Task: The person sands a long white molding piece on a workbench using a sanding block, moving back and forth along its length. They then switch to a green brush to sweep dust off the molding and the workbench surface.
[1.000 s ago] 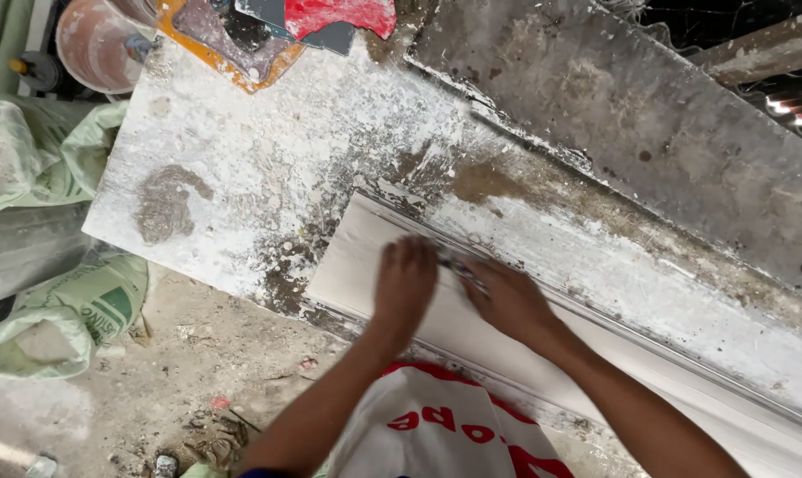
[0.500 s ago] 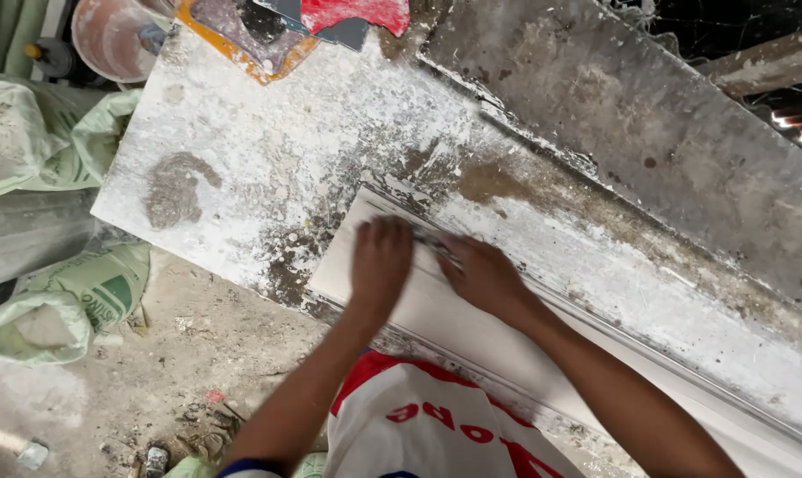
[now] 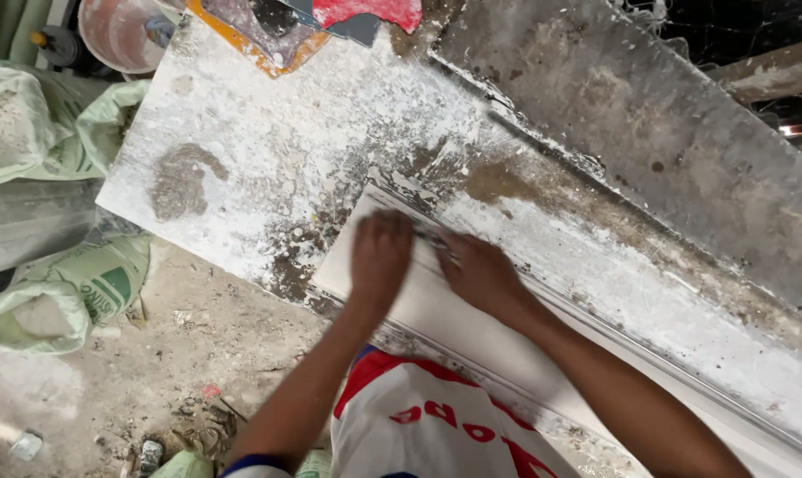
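Moulding, a long white strip, lies along the near edge of the plaster-caked bench. Left hand presses flat on its end; right hand rests beside, grip unclear. Its face looks smooth here, edges rough.

White shirt, red shoulders, red lettering, bare forearms
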